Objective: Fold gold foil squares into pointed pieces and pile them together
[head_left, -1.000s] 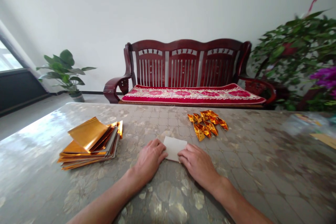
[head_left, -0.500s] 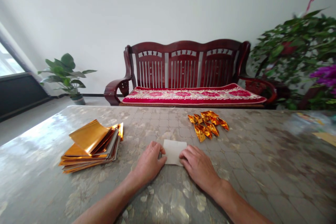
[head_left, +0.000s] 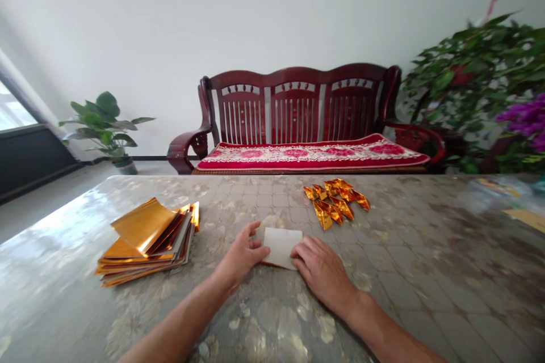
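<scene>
A small sheet of paper [head_left: 283,244], pale grey side up, lies between my hands on the table. A thin orange-gold line shows along its near edge. My left hand [head_left: 246,249] is at its left edge, the thumb touching the paper and the fingers spread apart. On the right edge, my right hand [head_left: 318,264] is closed, with fingers and thumb pinching the sheet's near right corner. Beyond the right hand sit several folded gold foil paper pieces [head_left: 336,201] with pointed ends. To the left rests a loose stack of gold foil paper sheets [head_left: 145,227].
The table [head_left: 409,283] has a patterned, shiny cover. Clear plastic wrapping [head_left: 489,193] and a tan piece of card [head_left: 525,219] lie at its right end. Behind stands a dark red wooden bench [head_left: 296,108], with potted plants [head_left: 106,125] at both sides.
My left fingers have lifted and spread from the paper's left side, while the thumb stays against it. The right hand keeps its hold. The view has shifted slightly.
</scene>
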Action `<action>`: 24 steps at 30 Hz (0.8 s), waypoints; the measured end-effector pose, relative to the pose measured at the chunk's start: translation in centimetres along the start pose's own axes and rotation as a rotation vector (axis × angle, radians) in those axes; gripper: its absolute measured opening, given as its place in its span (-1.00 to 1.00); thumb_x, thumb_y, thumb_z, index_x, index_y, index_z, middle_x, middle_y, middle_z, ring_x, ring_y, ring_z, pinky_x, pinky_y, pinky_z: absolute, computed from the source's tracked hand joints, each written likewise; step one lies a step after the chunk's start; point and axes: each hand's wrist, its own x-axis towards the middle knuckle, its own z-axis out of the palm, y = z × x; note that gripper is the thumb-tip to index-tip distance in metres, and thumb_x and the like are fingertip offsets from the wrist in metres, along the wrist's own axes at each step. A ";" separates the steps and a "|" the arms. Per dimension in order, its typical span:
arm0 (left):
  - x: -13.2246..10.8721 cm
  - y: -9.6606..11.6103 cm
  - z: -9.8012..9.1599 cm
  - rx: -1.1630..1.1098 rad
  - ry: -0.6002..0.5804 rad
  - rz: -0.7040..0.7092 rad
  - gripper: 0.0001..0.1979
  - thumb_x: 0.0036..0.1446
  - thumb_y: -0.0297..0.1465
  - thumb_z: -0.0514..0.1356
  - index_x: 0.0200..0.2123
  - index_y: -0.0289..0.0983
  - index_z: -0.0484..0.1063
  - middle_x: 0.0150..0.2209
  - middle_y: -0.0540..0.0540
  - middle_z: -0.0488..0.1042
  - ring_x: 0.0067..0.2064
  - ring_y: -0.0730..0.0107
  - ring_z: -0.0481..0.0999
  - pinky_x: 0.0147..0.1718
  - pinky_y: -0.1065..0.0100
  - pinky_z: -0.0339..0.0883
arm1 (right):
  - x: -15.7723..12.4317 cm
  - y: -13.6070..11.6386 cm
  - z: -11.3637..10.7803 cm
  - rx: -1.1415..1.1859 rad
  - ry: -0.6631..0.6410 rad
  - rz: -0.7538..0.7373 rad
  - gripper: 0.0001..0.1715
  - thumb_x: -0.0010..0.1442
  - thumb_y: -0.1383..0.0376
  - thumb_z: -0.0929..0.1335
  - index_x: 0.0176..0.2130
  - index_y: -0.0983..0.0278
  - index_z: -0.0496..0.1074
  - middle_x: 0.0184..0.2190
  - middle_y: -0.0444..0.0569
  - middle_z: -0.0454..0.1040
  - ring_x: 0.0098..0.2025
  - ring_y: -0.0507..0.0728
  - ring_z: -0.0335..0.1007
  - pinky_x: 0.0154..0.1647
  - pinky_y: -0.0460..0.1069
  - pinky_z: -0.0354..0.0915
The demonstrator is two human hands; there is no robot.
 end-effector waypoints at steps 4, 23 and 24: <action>0.5 -1.1 0.1 0.014 -0.003 0.046 -0.32 0.01 -0.62 0.17 0.23 -0.29 0.11 0.21 -0.33 0.18 -0.07 0.40 0.51 -0.10 0.34 0.43 | -0.1 0.1 0.2 0.003 0.024 -0.009 -0.93 0.26 0.37 0.34 -0.29 0.23 0.43 -0.27 -0.08 0.42 -0.17 0.12 0.33 -0.15 -0.03 0.21; -1.2 1.1 -0.3 0.038 -0.080 0.045 -0.34 0.11 -0.50 0.14 0.28 -0.31 0.04 0.01 -0.21 0.37 -0.15 0.43 0.48 -0.21 0.41 0.37 | -0.2 0.1 0.1 0.030 0.006 0.019 -0.93 0.26 0.37 0.34 -0.28 0.23 0.44 -0.26 -0.07 0.42 -0.15 0.13 0.32 -0.13 -0.02 0.20; -1.3 1.2 -0.3 0.006 -0.071 0.035 -0.33 0.11 -0.51 0.14 0.28 -0.31 0.03 0.03 -0.22 0.36 -0.14 0.43 0.48 -0.23 0.43 0.37 | -0.2 0.1 0.2 0.031 0.004 0.020 -0.93 0.26 0.37 0.34 -0.28 0.23 0.44 -0.26 -0.07 0.42 -0.15 0.14 0.32 -0.13 -0.02 0.20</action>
